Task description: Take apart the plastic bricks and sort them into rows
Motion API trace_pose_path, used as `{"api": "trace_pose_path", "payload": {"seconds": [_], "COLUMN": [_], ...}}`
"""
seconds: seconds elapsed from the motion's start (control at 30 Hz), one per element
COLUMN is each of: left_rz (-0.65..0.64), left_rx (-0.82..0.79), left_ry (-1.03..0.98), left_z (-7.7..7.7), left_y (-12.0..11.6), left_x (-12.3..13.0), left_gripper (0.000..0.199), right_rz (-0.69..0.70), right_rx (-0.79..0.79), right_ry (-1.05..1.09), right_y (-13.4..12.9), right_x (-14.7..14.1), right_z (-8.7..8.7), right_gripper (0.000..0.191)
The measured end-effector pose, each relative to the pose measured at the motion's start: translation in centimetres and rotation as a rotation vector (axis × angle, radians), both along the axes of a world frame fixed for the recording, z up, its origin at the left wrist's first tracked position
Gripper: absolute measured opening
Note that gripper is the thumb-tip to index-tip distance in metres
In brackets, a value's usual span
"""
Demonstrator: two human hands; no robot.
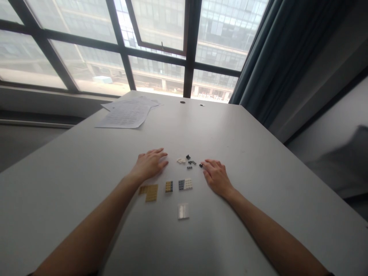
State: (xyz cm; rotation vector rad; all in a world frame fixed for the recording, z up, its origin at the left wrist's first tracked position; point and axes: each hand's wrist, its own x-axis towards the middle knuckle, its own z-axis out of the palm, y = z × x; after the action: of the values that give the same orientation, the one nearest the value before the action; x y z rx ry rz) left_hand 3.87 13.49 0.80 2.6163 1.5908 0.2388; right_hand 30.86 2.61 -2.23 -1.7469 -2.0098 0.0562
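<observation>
My left hand (151, 164) rests on the white table with its fingers apart and nothing in it. My right hand (215, 174) has its fingers drawn together, with a small black brick (201, 165) at the tips of its thumb and index finger. Between the hands lie loose white bricks (181, 161), a black brick (188, 157) and a few small dark pieces (189, 167). Nearer to me are a joined grey and white studded plate (185, 184), a tan and grey one (169, 186), tan plates (151, 193) beside my left wrist, and a clear square piece (183, 211).
Printed papers (126, 113) lie at the far left of the white table (230, 237). Two small round fittings, one dark (182, 102), are set near its far edge. Windows (161, 73) stand behind it, and a dark curtain (270, 61) hangs at the right.
</observation>
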Motion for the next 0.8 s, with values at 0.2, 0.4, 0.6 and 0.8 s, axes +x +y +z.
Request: {"api": "trace_pose_path", "payload": {"seconds": [0.2, 0.4, 0.6, 0.8], "left_rz": [0.027, 0.123, 0.05, 0.037], "left_rx": [0.156, 0.506, 0.474, 0.44], "left_ry": [-0.086, -0.431, -0.447, -0.436], "left_z": [-1.4, -2.1, -2.1, -2.3], "left_y": [0.9, -2.1, -2.4, -2.1], "left_x": [-6.2, -8.8, -8.0, -8.2], "left_gripper": [0.042, 0.023, 0.019, 0.019], "right_rz": [-0.055, -0.048, -0.033, -0.033], "right_rx": [0.001, 0.013, 0.009, 0.011], "right_ry": [-0.007, -0.006, -0.001, 0.0], "right_y": [0.2, 0.2, 0.0, 0.0], "right_x": [0.0, 0.1, 0.1, 0.0], "right_z": [-0.3, -0.5, -0.2, -0.1], "right_gripper": [0.038, 0.03, 0.028, 0.027]}}
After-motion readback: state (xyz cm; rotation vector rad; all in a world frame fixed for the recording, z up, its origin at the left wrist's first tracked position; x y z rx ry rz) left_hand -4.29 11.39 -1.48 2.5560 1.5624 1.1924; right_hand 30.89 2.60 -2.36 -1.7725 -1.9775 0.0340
